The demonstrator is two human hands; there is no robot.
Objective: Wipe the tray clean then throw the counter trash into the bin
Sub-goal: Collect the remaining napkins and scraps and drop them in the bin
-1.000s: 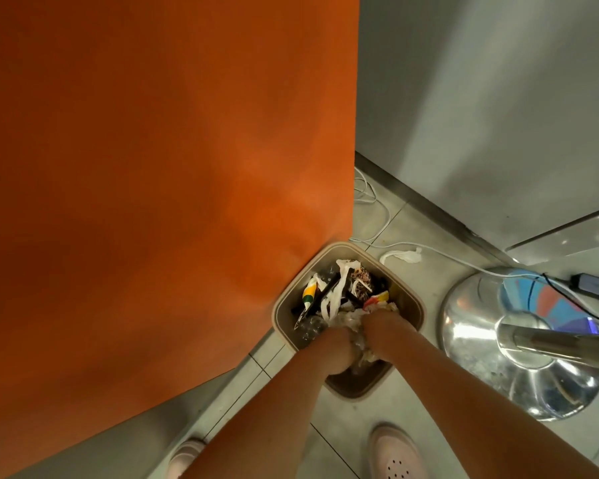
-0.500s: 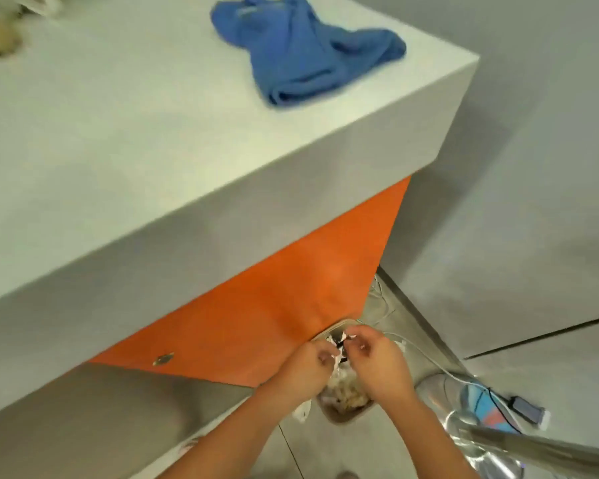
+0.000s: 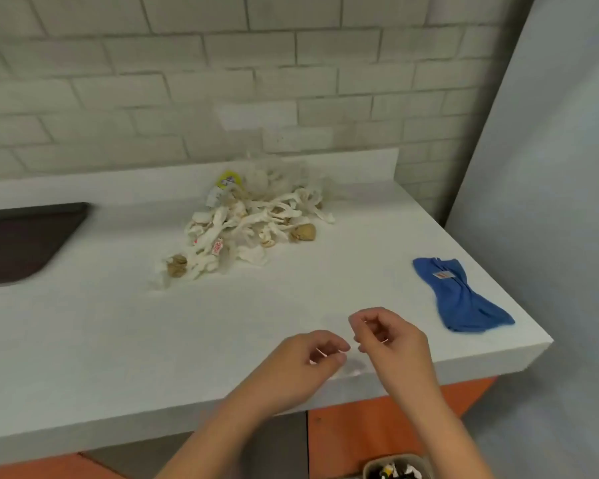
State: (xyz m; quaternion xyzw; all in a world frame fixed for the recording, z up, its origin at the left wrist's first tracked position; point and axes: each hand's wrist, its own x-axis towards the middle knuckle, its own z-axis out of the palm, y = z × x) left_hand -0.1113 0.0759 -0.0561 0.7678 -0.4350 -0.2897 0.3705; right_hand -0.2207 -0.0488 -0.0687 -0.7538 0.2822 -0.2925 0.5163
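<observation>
A heap of trash (image 3: 253, 223), white paper strips, brown crumpled balls and a yellow wrapper, lies on the white counter (image 3: 118, 340) near the back wall. The dark tray (image 3: 21, 243) sits at the far left, partly cut off. Over the counter's front edge hover my left hand (image 3: 305, 364) and my right hand (image 3: 391, 344), close together, fingers loosely curled and holding nothing. The bin (image 3: 395, 470) shows at the bottom edge, with trash inside.
A crumpled blue cloth (image 3: 460, 299) lies near the counter's right corner. A brick wall backs the counter and a grey panel stands at the right. Orange cabinet fronts (image 3: 370, 433) run below the counter.
Both hands rose from the bin on the floor to above the counter's front edge, holding nothing. The view swung up from the floor to the counter top.
</observation>
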